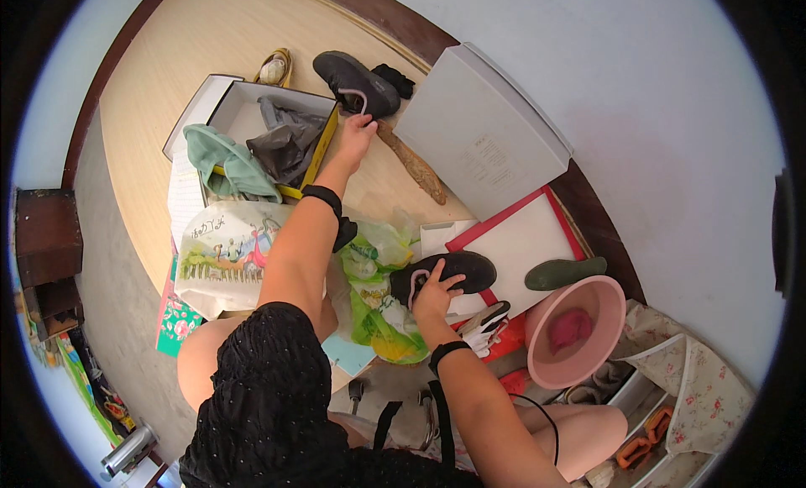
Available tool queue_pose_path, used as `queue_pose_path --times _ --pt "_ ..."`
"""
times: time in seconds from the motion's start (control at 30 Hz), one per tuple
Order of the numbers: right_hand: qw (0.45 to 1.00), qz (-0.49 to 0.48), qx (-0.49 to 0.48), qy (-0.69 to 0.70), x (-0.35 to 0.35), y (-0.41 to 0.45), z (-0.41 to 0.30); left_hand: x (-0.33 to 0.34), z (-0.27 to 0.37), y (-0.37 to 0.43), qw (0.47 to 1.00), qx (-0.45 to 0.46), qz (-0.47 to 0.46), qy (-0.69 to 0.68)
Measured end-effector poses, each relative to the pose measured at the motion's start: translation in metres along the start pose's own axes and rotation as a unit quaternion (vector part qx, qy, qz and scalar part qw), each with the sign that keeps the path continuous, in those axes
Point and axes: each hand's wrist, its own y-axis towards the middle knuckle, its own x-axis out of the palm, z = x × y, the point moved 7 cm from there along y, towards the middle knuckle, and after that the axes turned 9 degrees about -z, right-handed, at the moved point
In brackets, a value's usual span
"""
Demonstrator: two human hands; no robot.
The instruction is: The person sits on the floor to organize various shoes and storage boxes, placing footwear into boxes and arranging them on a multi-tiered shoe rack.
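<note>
My left hand (359, 140) is at the collar of a black shoe (356, 78) on the light wooden table (214, 28), its fingers pinching the rim by the pale lining. A dark crumpled cloth (393, 80) lies against this shoe. Close to the same hand is a worn brown insole (414, 167). My right hand (434, 294) grips a second black shoe (472, 270) near its opening, fingers spread over the upper and thumb hidden. That shoe rests partly on a red-edged white box lid (516, 236), where a dark green insole (563, 274) also lies.
Left of my left arm are an open shoebox (327, 148) with dark plastic, a green cloth item (227, 163) and a printed white bag (214, 261). A large grey-white box (485, 122) leans behind. Plastic bags (378, 299) and a pink basin (607, 356) flank my right hand.
</note>
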Motion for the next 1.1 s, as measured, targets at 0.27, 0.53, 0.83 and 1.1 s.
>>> queue_pose_path --times 0.27,0.53,0.83,1.1 --pt "0.999 -0.014 0.013 0.035 0.003 -0.001 0.001 -0.012 0.072 -0.01 0.977 0.14 0.079 0.14" --pt "0.995 0.024 0.016 0.099 -0.003 -0.002 0.007 -0.008 0.124 -0.091 0.945 0.186 0.266 0.033" --pt "0.948 0.189 -0.12 0.228 -0.037 -0.043 0.056 0.082 0.177 -0.288 0.943 0.109 0.142 -0.28" --pt "0.627 0.384 -0.192 0.65 -0.095 -0.151 0.159 0.103 0.201 -0.393 0.968 0.111 0.056 -0.218"
